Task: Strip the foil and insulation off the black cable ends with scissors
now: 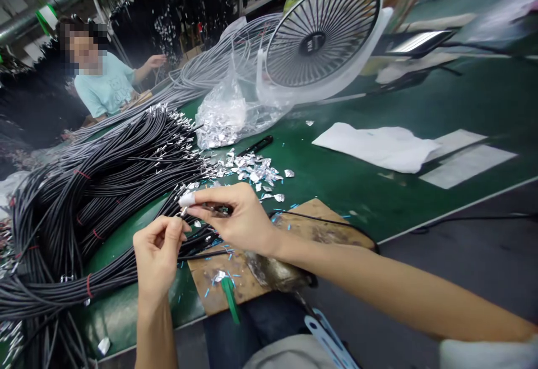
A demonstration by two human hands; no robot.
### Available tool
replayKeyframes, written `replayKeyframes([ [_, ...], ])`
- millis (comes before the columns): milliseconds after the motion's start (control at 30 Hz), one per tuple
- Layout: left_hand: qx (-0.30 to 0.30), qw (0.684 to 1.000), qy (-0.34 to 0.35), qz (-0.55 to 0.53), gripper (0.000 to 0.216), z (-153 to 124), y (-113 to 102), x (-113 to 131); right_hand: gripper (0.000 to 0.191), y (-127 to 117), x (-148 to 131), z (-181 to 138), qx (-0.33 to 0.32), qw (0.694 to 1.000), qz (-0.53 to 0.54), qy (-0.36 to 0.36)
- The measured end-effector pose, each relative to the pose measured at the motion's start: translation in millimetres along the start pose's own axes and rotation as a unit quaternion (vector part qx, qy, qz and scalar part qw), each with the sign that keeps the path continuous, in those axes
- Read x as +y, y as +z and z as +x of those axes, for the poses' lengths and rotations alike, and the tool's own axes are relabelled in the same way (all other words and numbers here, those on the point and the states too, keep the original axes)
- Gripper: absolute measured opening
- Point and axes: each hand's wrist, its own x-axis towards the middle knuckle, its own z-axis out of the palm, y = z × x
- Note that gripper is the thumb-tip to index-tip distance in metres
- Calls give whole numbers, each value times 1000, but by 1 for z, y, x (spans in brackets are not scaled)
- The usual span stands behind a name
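Note:
My left hand (157, 251) is closed in a pinch on the end of a black cable (197, 240) just above the table edge. My right hand (235, 218) reaches across with its fingers pinched on a small silver foil piece (187, 199) at the cable tip; one finger wears white tape. The two hands nearly touch. Under them lies a worn wooden board (319, 226) scattered with blue bits. A large bundle of black cables (92, 190) with foil-wrapped ends spreads to the left.
Loose foil scraps (252, 170) and a clear bag of foil (227, 114) lie on the green table (420, 106). A white fan (321, 36) stands behind, white papers (378, 145) to the right. Another person (103, 86) sits at the far left.

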Motion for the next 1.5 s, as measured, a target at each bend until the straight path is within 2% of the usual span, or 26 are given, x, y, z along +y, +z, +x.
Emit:
replayKeyframes([
  [133, 29, 998, 39, 27, 19, -1, 5, -3, 25, 1, -1, 0, 12, 1000, -20, -11],
  [233, 83, 991, 88, 62, 16, -4, 13, -5, 27, 2, -2, 1, 11, 1000, -26, 6],
  [300, 124, 982, 108, 95, 15, -6, 19, -6, 28, 3, -2, 1, 16, 999, -50, -13],
  [367, 160, 967, 132, 149, 13, -9, 23, -8, 26, 3, -2, -1, 17, 995, -84, -57],
  [467, 180, 922, 202, 277, 12, -11, 26, -11, 24, 2, -2, -3, 6, 987, -127, -97],
  [567, 156, 874, 257, 382, 15, -10, 25, -15, 26, -2, -4, 0, -19, 987, -154, -50],
  [667, 89, 851, 294, 425, 21, -8, 21, -20, 29, -8, -6, 10, -55, 988, -106, 95],
  [700, 54, 853, 307, 419, 23, -7, 20, -22, 29, -10, -7, 15, -60, 984, -74, 149],
  [767, 0, 880, 308, 363, 22, -7, 16, -23, 26, -15, -7, 23, -43, 974, -22, 222],
  [833, -9, 923, 273, 272, 14, -6, 13, -21, 22, -20, -7, 27, 0, 973, -27, 231],
  [900, 17, 957, 220, 187, 6, -5, 9, -19, 17, -22, -7, 27, 23, 977, -81, 195],
  [967, 33, 974, 181, 130, 5, -5, 6, -17, 11, -22, -8, 23, 6, 982, -130, 134],
  [1100, 53, 985, 138, 91, 9, -5, 3, -16, 13, -19, -11, 15, -55, 989, -137, 2],
  [1233, 49, 986, 109, 112, 17, -6, 3, -14, 12, -18, -9, 12, -71, 979, -166, -90],
  [1367, 32, 983, 104, 150, 28, -6, 3, -13, 13, -19, -4, 9, -87, 967, -200, -133],
  [1500, 27, 982, 103, 153, 29, -5, 3, -13, 12, -15, -5, 5, -88, 967, -202, -128],
])
